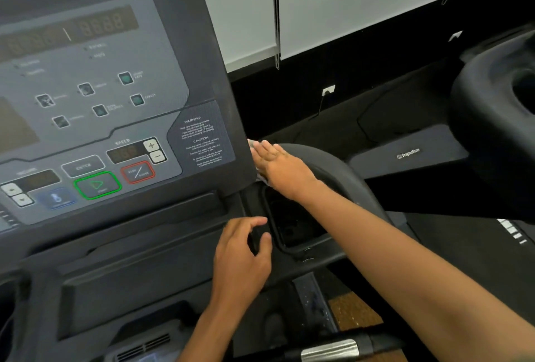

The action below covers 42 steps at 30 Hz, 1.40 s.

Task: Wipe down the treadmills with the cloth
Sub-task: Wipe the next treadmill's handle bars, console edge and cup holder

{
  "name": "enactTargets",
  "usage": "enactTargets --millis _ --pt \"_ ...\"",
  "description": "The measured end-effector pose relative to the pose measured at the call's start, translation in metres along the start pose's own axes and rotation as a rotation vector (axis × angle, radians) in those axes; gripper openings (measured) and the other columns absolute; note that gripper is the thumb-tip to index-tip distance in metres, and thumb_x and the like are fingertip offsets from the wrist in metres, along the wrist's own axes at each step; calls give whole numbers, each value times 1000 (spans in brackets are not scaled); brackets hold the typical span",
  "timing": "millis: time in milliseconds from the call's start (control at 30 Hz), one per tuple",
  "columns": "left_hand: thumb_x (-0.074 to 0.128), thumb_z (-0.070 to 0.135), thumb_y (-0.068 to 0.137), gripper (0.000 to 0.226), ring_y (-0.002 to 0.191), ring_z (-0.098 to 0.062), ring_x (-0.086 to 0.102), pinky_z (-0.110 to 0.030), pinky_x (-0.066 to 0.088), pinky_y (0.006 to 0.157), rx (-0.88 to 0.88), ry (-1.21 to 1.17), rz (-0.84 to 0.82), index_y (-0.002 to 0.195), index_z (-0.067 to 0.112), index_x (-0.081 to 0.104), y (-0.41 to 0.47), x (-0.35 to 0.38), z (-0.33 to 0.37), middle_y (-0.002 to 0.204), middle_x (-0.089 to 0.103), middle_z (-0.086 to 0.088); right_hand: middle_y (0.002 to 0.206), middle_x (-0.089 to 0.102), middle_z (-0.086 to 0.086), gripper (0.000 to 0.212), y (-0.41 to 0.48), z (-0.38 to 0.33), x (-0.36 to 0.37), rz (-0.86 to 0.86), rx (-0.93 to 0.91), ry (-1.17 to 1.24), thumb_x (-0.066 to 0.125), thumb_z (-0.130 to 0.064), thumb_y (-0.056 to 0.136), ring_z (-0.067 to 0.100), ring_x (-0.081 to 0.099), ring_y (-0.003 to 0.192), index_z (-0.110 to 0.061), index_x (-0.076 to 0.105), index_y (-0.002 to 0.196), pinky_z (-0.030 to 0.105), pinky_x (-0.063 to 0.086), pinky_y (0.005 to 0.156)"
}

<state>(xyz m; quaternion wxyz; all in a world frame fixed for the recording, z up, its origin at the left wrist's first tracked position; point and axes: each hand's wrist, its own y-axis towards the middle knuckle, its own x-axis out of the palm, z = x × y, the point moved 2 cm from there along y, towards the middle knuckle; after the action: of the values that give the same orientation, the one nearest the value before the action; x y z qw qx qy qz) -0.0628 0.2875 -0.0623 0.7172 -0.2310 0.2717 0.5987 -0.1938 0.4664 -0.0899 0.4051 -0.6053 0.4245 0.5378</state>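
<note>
A dark grey treadmill console (pixel 95 118) with a button panel fills the left of the head view. My right hand (pixel 278 169) lies flat against the console's right edge, pressing a pale cloth (pixel 252 144) that mostly hides under the palm; only slivers show at the fingertips and below the hand. My left hand (pixel 243 251) rests on the console's lower ledge beside the black cup holder (pixel 292 225), fingers slightly curled, holding nothing.
A second treadmill (pixel 498 106) stands to the right, with an "impulse" motor cover (pixel 408 153) on the dark floor. A white wall with a socket (pixel 328 91) and cable lies behind. A silver grip sensor (pixel 330 350) sits at the bottom.
</note>
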Motion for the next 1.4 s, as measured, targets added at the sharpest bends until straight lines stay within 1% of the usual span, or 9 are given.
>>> enactTargets --millis 133,467,533,633,767,900,1000,1100,1400 --pt "73 23 92 24 107 3 60 -25 51 93 37 -16 -1 112 35 71 4 4 11 110 62 22 171 10 15 64 -42 34 0 31 182 49 8 -21 100 33 9 158 -5 12 162 41 7 128" --pt "72 24 93 20 97 4 59 -12 42 80 93 -19 -82 110 36 73 6 27 39 108 62 23 152 46 29 61 -193 33 26 170 515 9 64 -2 89 45 48 140 7 47 147 54 42 112" --pt "71 23 94 20 96 6 59 -8 39 77 87 -7 -77 110 35 73 4 28 39 109 63 22 152 47 29 57 -221 19 33 199 523 -24 47 -4 89 44 49 139 7 49 145 55 45 110" --pt "71 23 94 19 99 0 61 -9 42 80 93 4 -72 111 32 74 0 29 38 110 64 19 157 40 27 68 -260 0 41 206 469 -61 31 -3 83 41 44 144 5 45 149 54 44 113" --pt "73 21 92 19 99 -3 64 -30 53 91 97 11 -2 109 28 76 -8 21 32 108 67 16 160 37 24 70 -277 -5 40 205 391 -138 56 6 82 38 37 148 3 42 151 47 19 119" --pt "74 19 92 20 94 -2 64 -19 51 86 54 3 78 107 30 76 -18 5 19 108 69 15 155 44 24 60 -249 0 45 176 323 -168 46 -5 88 36 41 146 4 47 148 45 15 120" --pt "74 18 92 20 95 -3 67 -7 46 81 22 10 131 107 30 76 -29 -7 7 107 70 14 150 49 29 57 -245 -16 52 196 274 -149 47 -4 89 39 48 141 8 48 144 47 23 121" --pt "75 17 91 19 97 -7 68 -29 56 91 10 34 171 108 27 77 -40 -13 -4 109 70 12 147 51 30 60 -248 -51 56 233 157 -105 46 -2 84 41 51 138 8 51 143 52 42 115" --pt "73 16 92 20 105 -4 66 -39 56 97 57 30 183 110 26 76 -42 -28 -17 110 70 15 151 53 13 62 -194 -110 49 196 -47 117 69 -19 85 24 48 143 -4 57 144 43 40 118"
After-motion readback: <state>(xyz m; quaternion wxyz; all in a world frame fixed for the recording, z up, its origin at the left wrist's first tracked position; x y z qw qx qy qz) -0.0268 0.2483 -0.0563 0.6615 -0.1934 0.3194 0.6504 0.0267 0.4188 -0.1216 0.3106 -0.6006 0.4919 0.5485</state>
